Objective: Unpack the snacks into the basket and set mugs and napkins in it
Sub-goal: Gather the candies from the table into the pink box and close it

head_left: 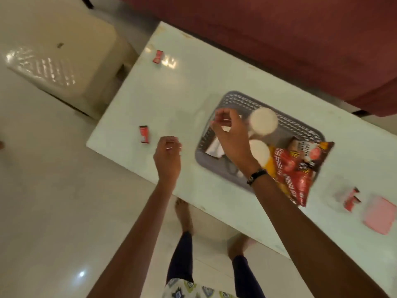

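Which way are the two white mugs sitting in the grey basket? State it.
Cannot tell for sure. The two white mugs stand on end inside the grey basket, showing round white discs; blur hides whether those are bases or openings.

Grey perforated basket [287, 123], two white mugs [263, 124], red-and-brown snack bag [300, 168], pink pad [380, 214], white table [171, 100].

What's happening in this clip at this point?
A person stands at a white table, packing a grey basket. Two white mugs and a red snack bag are already in it, the bag sticking out over the rim, with white napkins at one end. The right hand hovers over the basket, fingers curled, apparently pinching something small. The left hand hangs above the table, loosely curled. Small red packets lie scattered outside.
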{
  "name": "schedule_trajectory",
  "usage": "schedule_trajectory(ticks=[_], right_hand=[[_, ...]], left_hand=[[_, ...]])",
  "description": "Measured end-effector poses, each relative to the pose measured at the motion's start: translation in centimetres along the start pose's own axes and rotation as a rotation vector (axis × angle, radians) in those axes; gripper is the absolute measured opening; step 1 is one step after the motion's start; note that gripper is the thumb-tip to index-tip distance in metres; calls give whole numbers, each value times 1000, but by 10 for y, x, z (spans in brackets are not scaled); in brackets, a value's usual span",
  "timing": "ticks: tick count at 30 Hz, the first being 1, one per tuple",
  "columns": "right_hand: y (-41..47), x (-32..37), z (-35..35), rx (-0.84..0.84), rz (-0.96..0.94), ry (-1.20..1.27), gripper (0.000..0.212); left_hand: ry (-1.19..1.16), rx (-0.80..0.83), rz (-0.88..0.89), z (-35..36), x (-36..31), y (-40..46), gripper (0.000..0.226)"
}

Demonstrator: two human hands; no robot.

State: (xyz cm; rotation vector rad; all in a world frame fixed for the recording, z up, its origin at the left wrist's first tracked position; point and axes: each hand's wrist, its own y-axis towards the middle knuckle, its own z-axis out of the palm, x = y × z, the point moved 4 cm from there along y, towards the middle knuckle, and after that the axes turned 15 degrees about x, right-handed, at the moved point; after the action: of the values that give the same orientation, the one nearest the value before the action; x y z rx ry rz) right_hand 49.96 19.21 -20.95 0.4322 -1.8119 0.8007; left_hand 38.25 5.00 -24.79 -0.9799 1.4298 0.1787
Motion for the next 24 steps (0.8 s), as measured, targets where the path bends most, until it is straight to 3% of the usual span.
schedule_trajectory(ticks=[5, 12, 15, 19, 24], right_hand=[[71, 15, 85, 151, -20, -83, 21], [125, -7, 138, 212, 83, -145, 23], [143, -14, 149, 239, 83, -219, 23], [185, -15, 157, 220, -9, -493, 33], [263, 1, 167, 203, -53, -932, 60]], left_hand=[[315, -173, -14, -94, 36, 73, 10], [461, -22, -173, -101, 49, 125, 37], [526, 1, -164, -96, 50, 137, 25], [397, 85, -217, -103, 56, 151, 14], [387, 113, -222, -104, 56, 155, 14]])
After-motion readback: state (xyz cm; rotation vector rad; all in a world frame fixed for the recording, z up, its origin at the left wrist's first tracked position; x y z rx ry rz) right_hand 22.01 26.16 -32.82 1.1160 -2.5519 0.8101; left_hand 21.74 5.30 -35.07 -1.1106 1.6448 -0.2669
